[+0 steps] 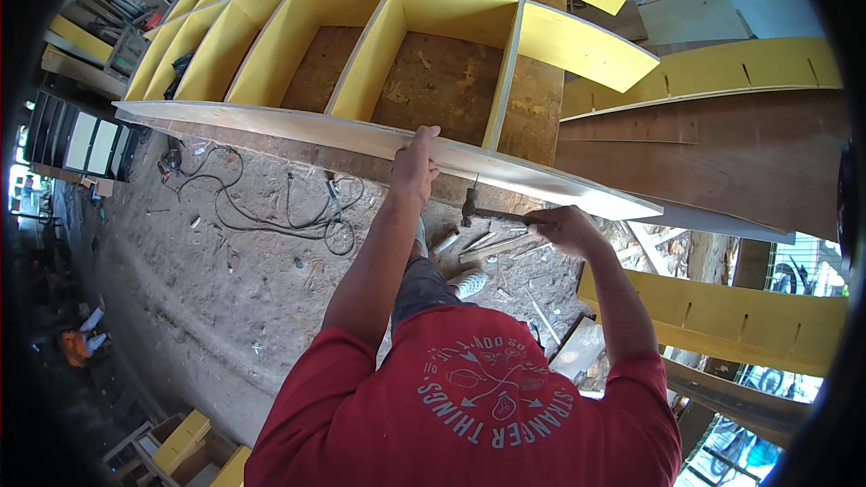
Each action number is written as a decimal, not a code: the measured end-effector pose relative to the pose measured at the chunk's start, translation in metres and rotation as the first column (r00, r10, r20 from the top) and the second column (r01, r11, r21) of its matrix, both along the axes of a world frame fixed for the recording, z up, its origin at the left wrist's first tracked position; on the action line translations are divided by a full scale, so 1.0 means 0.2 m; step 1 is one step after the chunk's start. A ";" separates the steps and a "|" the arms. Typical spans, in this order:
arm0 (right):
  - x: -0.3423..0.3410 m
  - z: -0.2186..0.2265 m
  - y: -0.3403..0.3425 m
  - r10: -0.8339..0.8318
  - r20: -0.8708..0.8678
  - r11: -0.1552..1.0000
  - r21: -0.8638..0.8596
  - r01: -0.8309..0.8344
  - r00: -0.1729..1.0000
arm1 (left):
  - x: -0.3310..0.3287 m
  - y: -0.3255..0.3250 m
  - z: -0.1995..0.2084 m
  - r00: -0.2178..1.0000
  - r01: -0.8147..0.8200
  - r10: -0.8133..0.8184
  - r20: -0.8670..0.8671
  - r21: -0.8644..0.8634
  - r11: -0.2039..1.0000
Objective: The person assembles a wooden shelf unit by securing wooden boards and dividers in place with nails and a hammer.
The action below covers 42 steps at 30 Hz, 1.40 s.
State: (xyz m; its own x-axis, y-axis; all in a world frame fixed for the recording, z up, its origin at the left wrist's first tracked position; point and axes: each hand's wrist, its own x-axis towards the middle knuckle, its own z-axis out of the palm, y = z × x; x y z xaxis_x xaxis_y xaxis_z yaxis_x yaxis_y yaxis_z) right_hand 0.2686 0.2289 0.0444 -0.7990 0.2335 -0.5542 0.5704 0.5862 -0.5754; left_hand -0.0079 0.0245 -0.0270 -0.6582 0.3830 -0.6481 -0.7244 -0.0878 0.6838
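Our left hand point(415, 162) grips the pale front edge of the stiff, bulky yellow plywood shelf frame point(298, 45) lying on the worktop, while our right hand point(564, 230) holds a heavy-headed hammer point(483, 210) by its handle's end.

You're in a carpentry workshop: dirt floor point(225, 298) under that yellow shelf unit point(361, 45), cables point(271, 216) and wood offcuts point(492, 243) beside it.
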 end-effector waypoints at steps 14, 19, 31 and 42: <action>0.07 0.06 -0.09 0.443 0.067 0.896 -0.042 -0.442 0.894 | 0.01 -0.01 0.00 1.000 0.028 -0.028 -0.011 0.024 0.999; 0.02 0.03 0.02 -0.073 -0.076 0.997 -0.040 0.070 0.994 | 0.05 0.02 0.08 0.998 -0.061 0.061 0.003 -0.036 0.997; 0.07 -0.08 -0.23 0.314 0.129 0.888 0.310 -0.339 0.941 | 0.04 0.01 0.06 1.000 0.003 -0.003 -0.020 0.031 0.999; 0.17 -0.13 -0.23 0.267 0.155 0.927 0.228 -0.297 0.951 | 0.02 -0.01 -0.01 0.999 0.045 -0.046 -0.025 -0.033 0.998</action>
